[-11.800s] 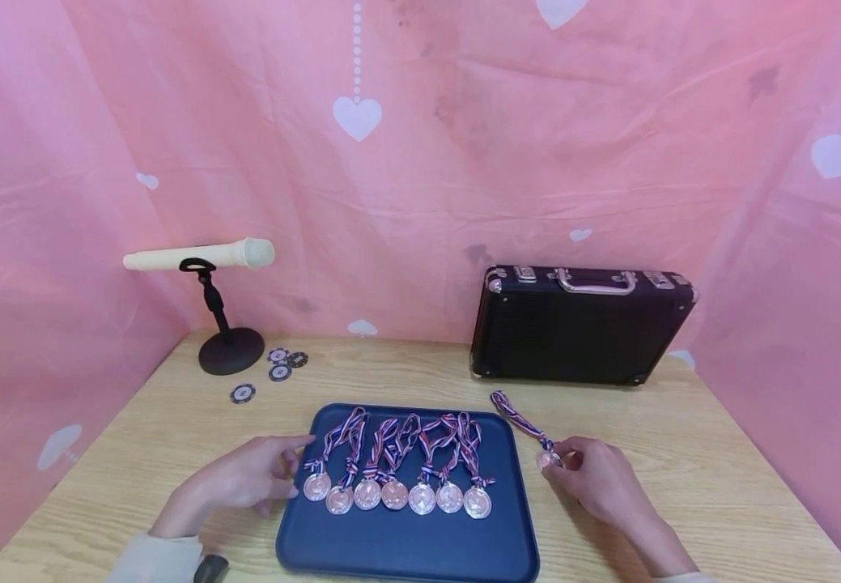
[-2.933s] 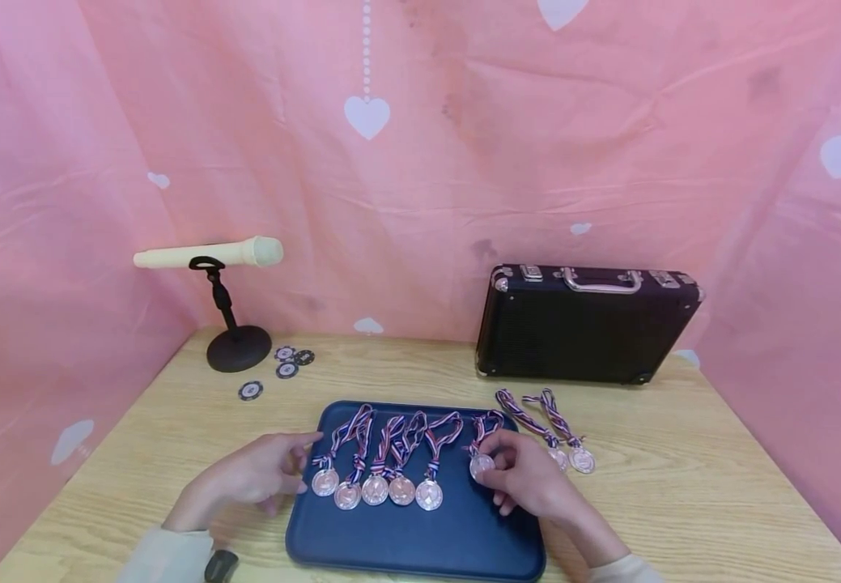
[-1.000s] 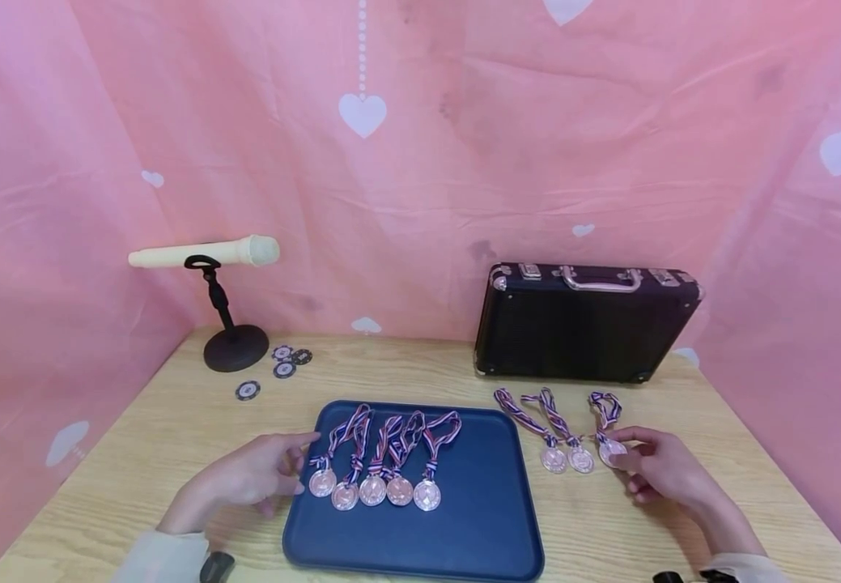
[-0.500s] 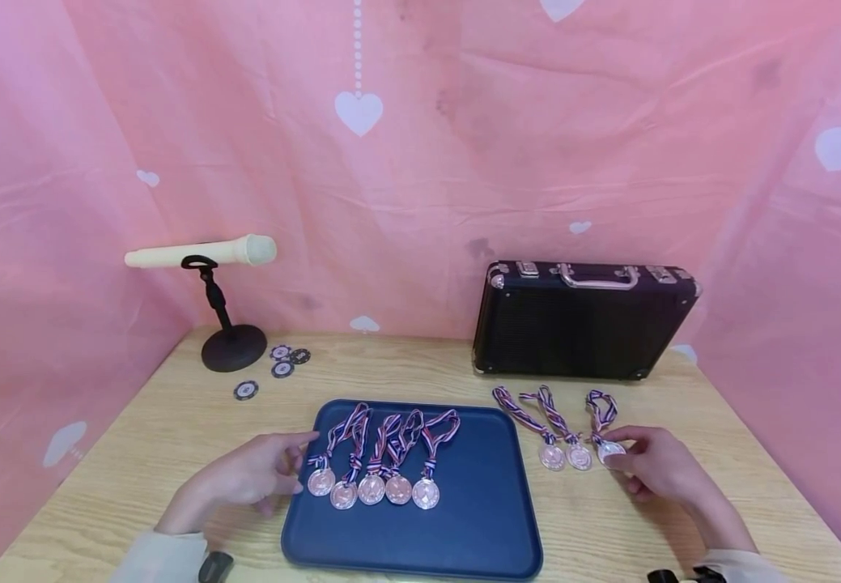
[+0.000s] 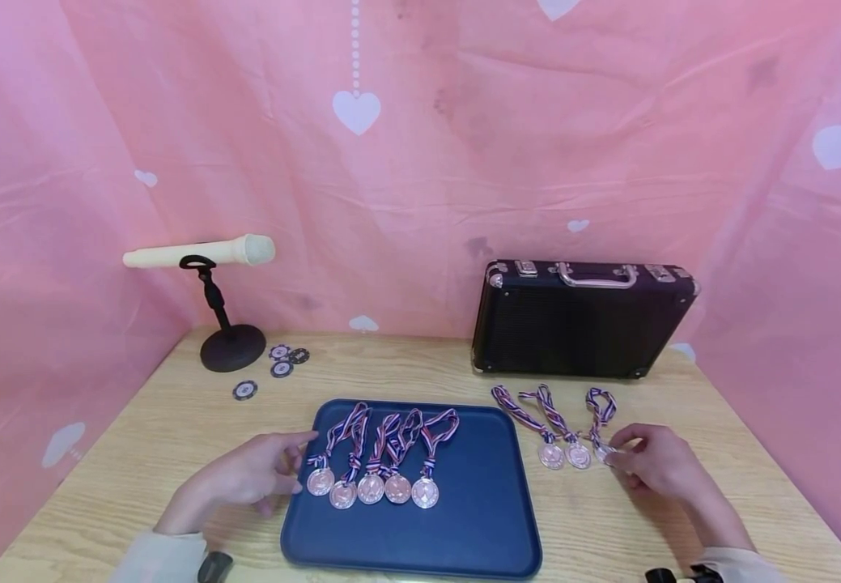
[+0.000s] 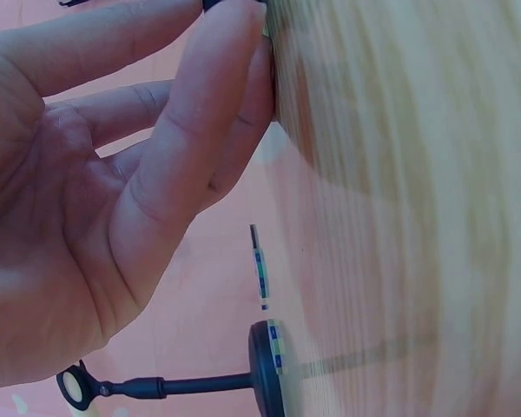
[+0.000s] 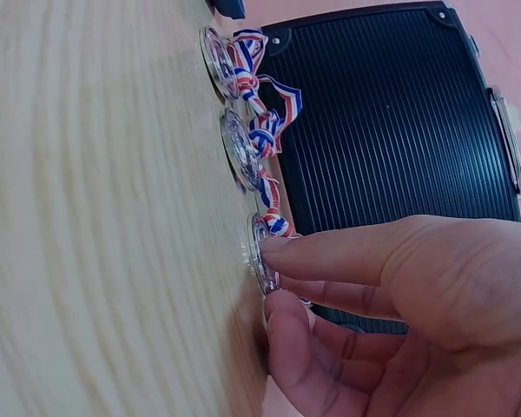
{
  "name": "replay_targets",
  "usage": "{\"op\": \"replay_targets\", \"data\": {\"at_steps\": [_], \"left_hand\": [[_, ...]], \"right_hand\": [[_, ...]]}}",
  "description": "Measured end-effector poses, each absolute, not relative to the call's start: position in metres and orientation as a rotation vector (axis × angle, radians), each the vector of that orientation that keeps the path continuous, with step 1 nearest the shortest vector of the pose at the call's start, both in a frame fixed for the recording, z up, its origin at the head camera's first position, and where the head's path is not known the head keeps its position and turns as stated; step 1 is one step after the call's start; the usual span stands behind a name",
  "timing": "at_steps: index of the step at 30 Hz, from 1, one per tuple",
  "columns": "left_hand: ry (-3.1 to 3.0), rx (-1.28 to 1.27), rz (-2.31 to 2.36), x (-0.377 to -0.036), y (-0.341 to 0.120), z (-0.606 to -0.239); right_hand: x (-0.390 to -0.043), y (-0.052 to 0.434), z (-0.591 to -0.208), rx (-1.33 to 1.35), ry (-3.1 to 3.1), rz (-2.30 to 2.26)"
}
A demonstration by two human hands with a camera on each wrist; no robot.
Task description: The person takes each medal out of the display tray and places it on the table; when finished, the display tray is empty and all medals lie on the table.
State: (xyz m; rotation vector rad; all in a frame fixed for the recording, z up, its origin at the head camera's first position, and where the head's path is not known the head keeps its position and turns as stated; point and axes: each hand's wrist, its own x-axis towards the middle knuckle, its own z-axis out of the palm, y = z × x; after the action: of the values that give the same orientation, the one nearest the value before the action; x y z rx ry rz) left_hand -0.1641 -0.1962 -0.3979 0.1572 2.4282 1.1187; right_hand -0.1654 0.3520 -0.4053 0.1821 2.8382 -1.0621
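Observation:
On the table right of the blue tray (image 5: 478,526), my right hand (image 5: 656,461) pinches a medal (image 5: 602,454) between thumb and fingertips. In the right wrist view, this medal (image 7: 260,252) is partly covered by the fingers. Its striped ribbon (image 5: 601,405) lies stretched toward the back. Two more medals (image 5: 551,455) (image 5: 578,455) with ribbons lie just left of it. Several medals (image 5: 371,489) rest in a row on the tray's left part. My left hand (image 5: 245,478) touches the tray's left rim with relaxed fingers, thumb and index apart.
A black briefcase (image 5: 580,324) stands at the back right against a pink curtain (image 5: 420,186). Back left, a pale microphone (image 5: 201,253) sits on a black stand (image 5: 233,348). Several poker chips (image 5: 282,369) lie beside it. Wooden table (image 5: 391,364) surrounds the tray.
Since the earliest frame, two medals have gone from the tray to the table's right, joining the first. The right hand now has the rightmost one, shifted slightly left. Left hand stays.

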Motion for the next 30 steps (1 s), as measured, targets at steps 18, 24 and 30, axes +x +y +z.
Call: {"op": "replay_targets", "data": {"at_steps": [18, 24, 30], "left_hand": [[2.408, 0.219, 1.141, -0.164, -0.2, -0.4], [2.407, 0.232, 1.141, -0.164, -0.201, -0.401], [2.42, 0.215, 1.116, -0.165, -0.2, -0.4]], "right_hand": [[-0.165, 0.345, -0.403, 0.243, 2.778, -1.17], [-0.161, 0.32, -0.386, 0.129, 2.91, -1.083], [-0.159, 0.258, -0.373, 0.007, 2.86, -1.238]]}}
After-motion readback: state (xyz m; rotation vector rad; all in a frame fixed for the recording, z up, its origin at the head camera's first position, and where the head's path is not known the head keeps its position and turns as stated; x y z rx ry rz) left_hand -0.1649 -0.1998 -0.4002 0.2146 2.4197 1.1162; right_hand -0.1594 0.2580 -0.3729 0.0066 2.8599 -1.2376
